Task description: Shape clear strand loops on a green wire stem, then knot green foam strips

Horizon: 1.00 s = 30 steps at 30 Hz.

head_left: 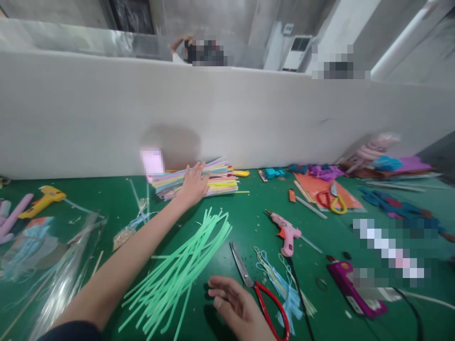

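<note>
My left hand (194, 185) stretches far forward and rests on a stack of multicoloured paper strips (223, 183) against the white partition. Its fingers lie spread over the strips, not visibly wrapped round any. Below that arm, a loose pile of light green strips (185, 270) fans out on the green table. My right hand (238, 303) hovers low at the front, fingers loosely curled and thumb apart, with nothing in it. Just beside it lie red-handled scissors (258, 284), their blades pointing away. A pink glue gun (285, 232) rests further right.
A white partition (213, 109) runs along the table's back edge. At left are a yellow glue gun (42, 201) and clear plastic wrap (67, 279). To the right lie tasselled cords (289, 298), yellow-and-red scissors (334, 201) and a purple glue gun (350, 284) with cables. People stand beyond the partition.
</note>
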Each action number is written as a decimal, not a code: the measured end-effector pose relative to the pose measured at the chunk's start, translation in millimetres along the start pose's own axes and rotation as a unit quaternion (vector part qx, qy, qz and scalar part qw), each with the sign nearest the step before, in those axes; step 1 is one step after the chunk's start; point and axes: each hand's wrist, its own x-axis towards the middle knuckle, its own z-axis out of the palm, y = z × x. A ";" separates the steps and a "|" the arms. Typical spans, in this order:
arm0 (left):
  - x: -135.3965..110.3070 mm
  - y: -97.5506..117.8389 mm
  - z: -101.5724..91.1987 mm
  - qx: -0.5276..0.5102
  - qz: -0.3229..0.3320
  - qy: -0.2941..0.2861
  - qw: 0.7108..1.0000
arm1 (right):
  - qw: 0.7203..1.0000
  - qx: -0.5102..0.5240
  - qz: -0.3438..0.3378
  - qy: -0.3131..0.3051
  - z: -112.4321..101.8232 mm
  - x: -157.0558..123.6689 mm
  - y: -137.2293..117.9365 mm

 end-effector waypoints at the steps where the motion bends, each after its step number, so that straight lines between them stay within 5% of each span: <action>1: -20.9 5.3 0.0 0.001 0.000 -0.008 1.000 | 0.997 0.065 0.037 0.003 -1.5 2.1 1.4; 6: -133.8 30.3 -0.7 0.001 -0.015 -0.148 0.989 | 0.936 0.300 0.181 0.000 -5.3 17.2 -10.0; 9: -170.9 38.0 4.3 0.009 -0.048 -0.189 0.981 | 0.917 0.345 0.200 -0.003 -2.9 27.5 -16.9; 18: -178.8 31.9 15.7 -0.036 -0.123 -0.229 0.965 | 0.916 0.340 0.211 -0.004 1.8 45.1 -17.4; 23: -182.1 15.8 6.9 -0.172 -0.181 -0.208 0.946 | 0.926 0.333 0.177 -0.016 2.1 40.2 -26.9; 26: -190.4 10.5 -7.5 -0.325 -0.195 -0.207 0.902 | 0.937 0.325 0.129 -0.024 11.2 33.3 -39.5; 30: -209.1 26.9 -20.1 -0.531 -0.160 -0.249 0.794 | 0.942 0.321 0.064 -0.069 38.5 29.4 -60.7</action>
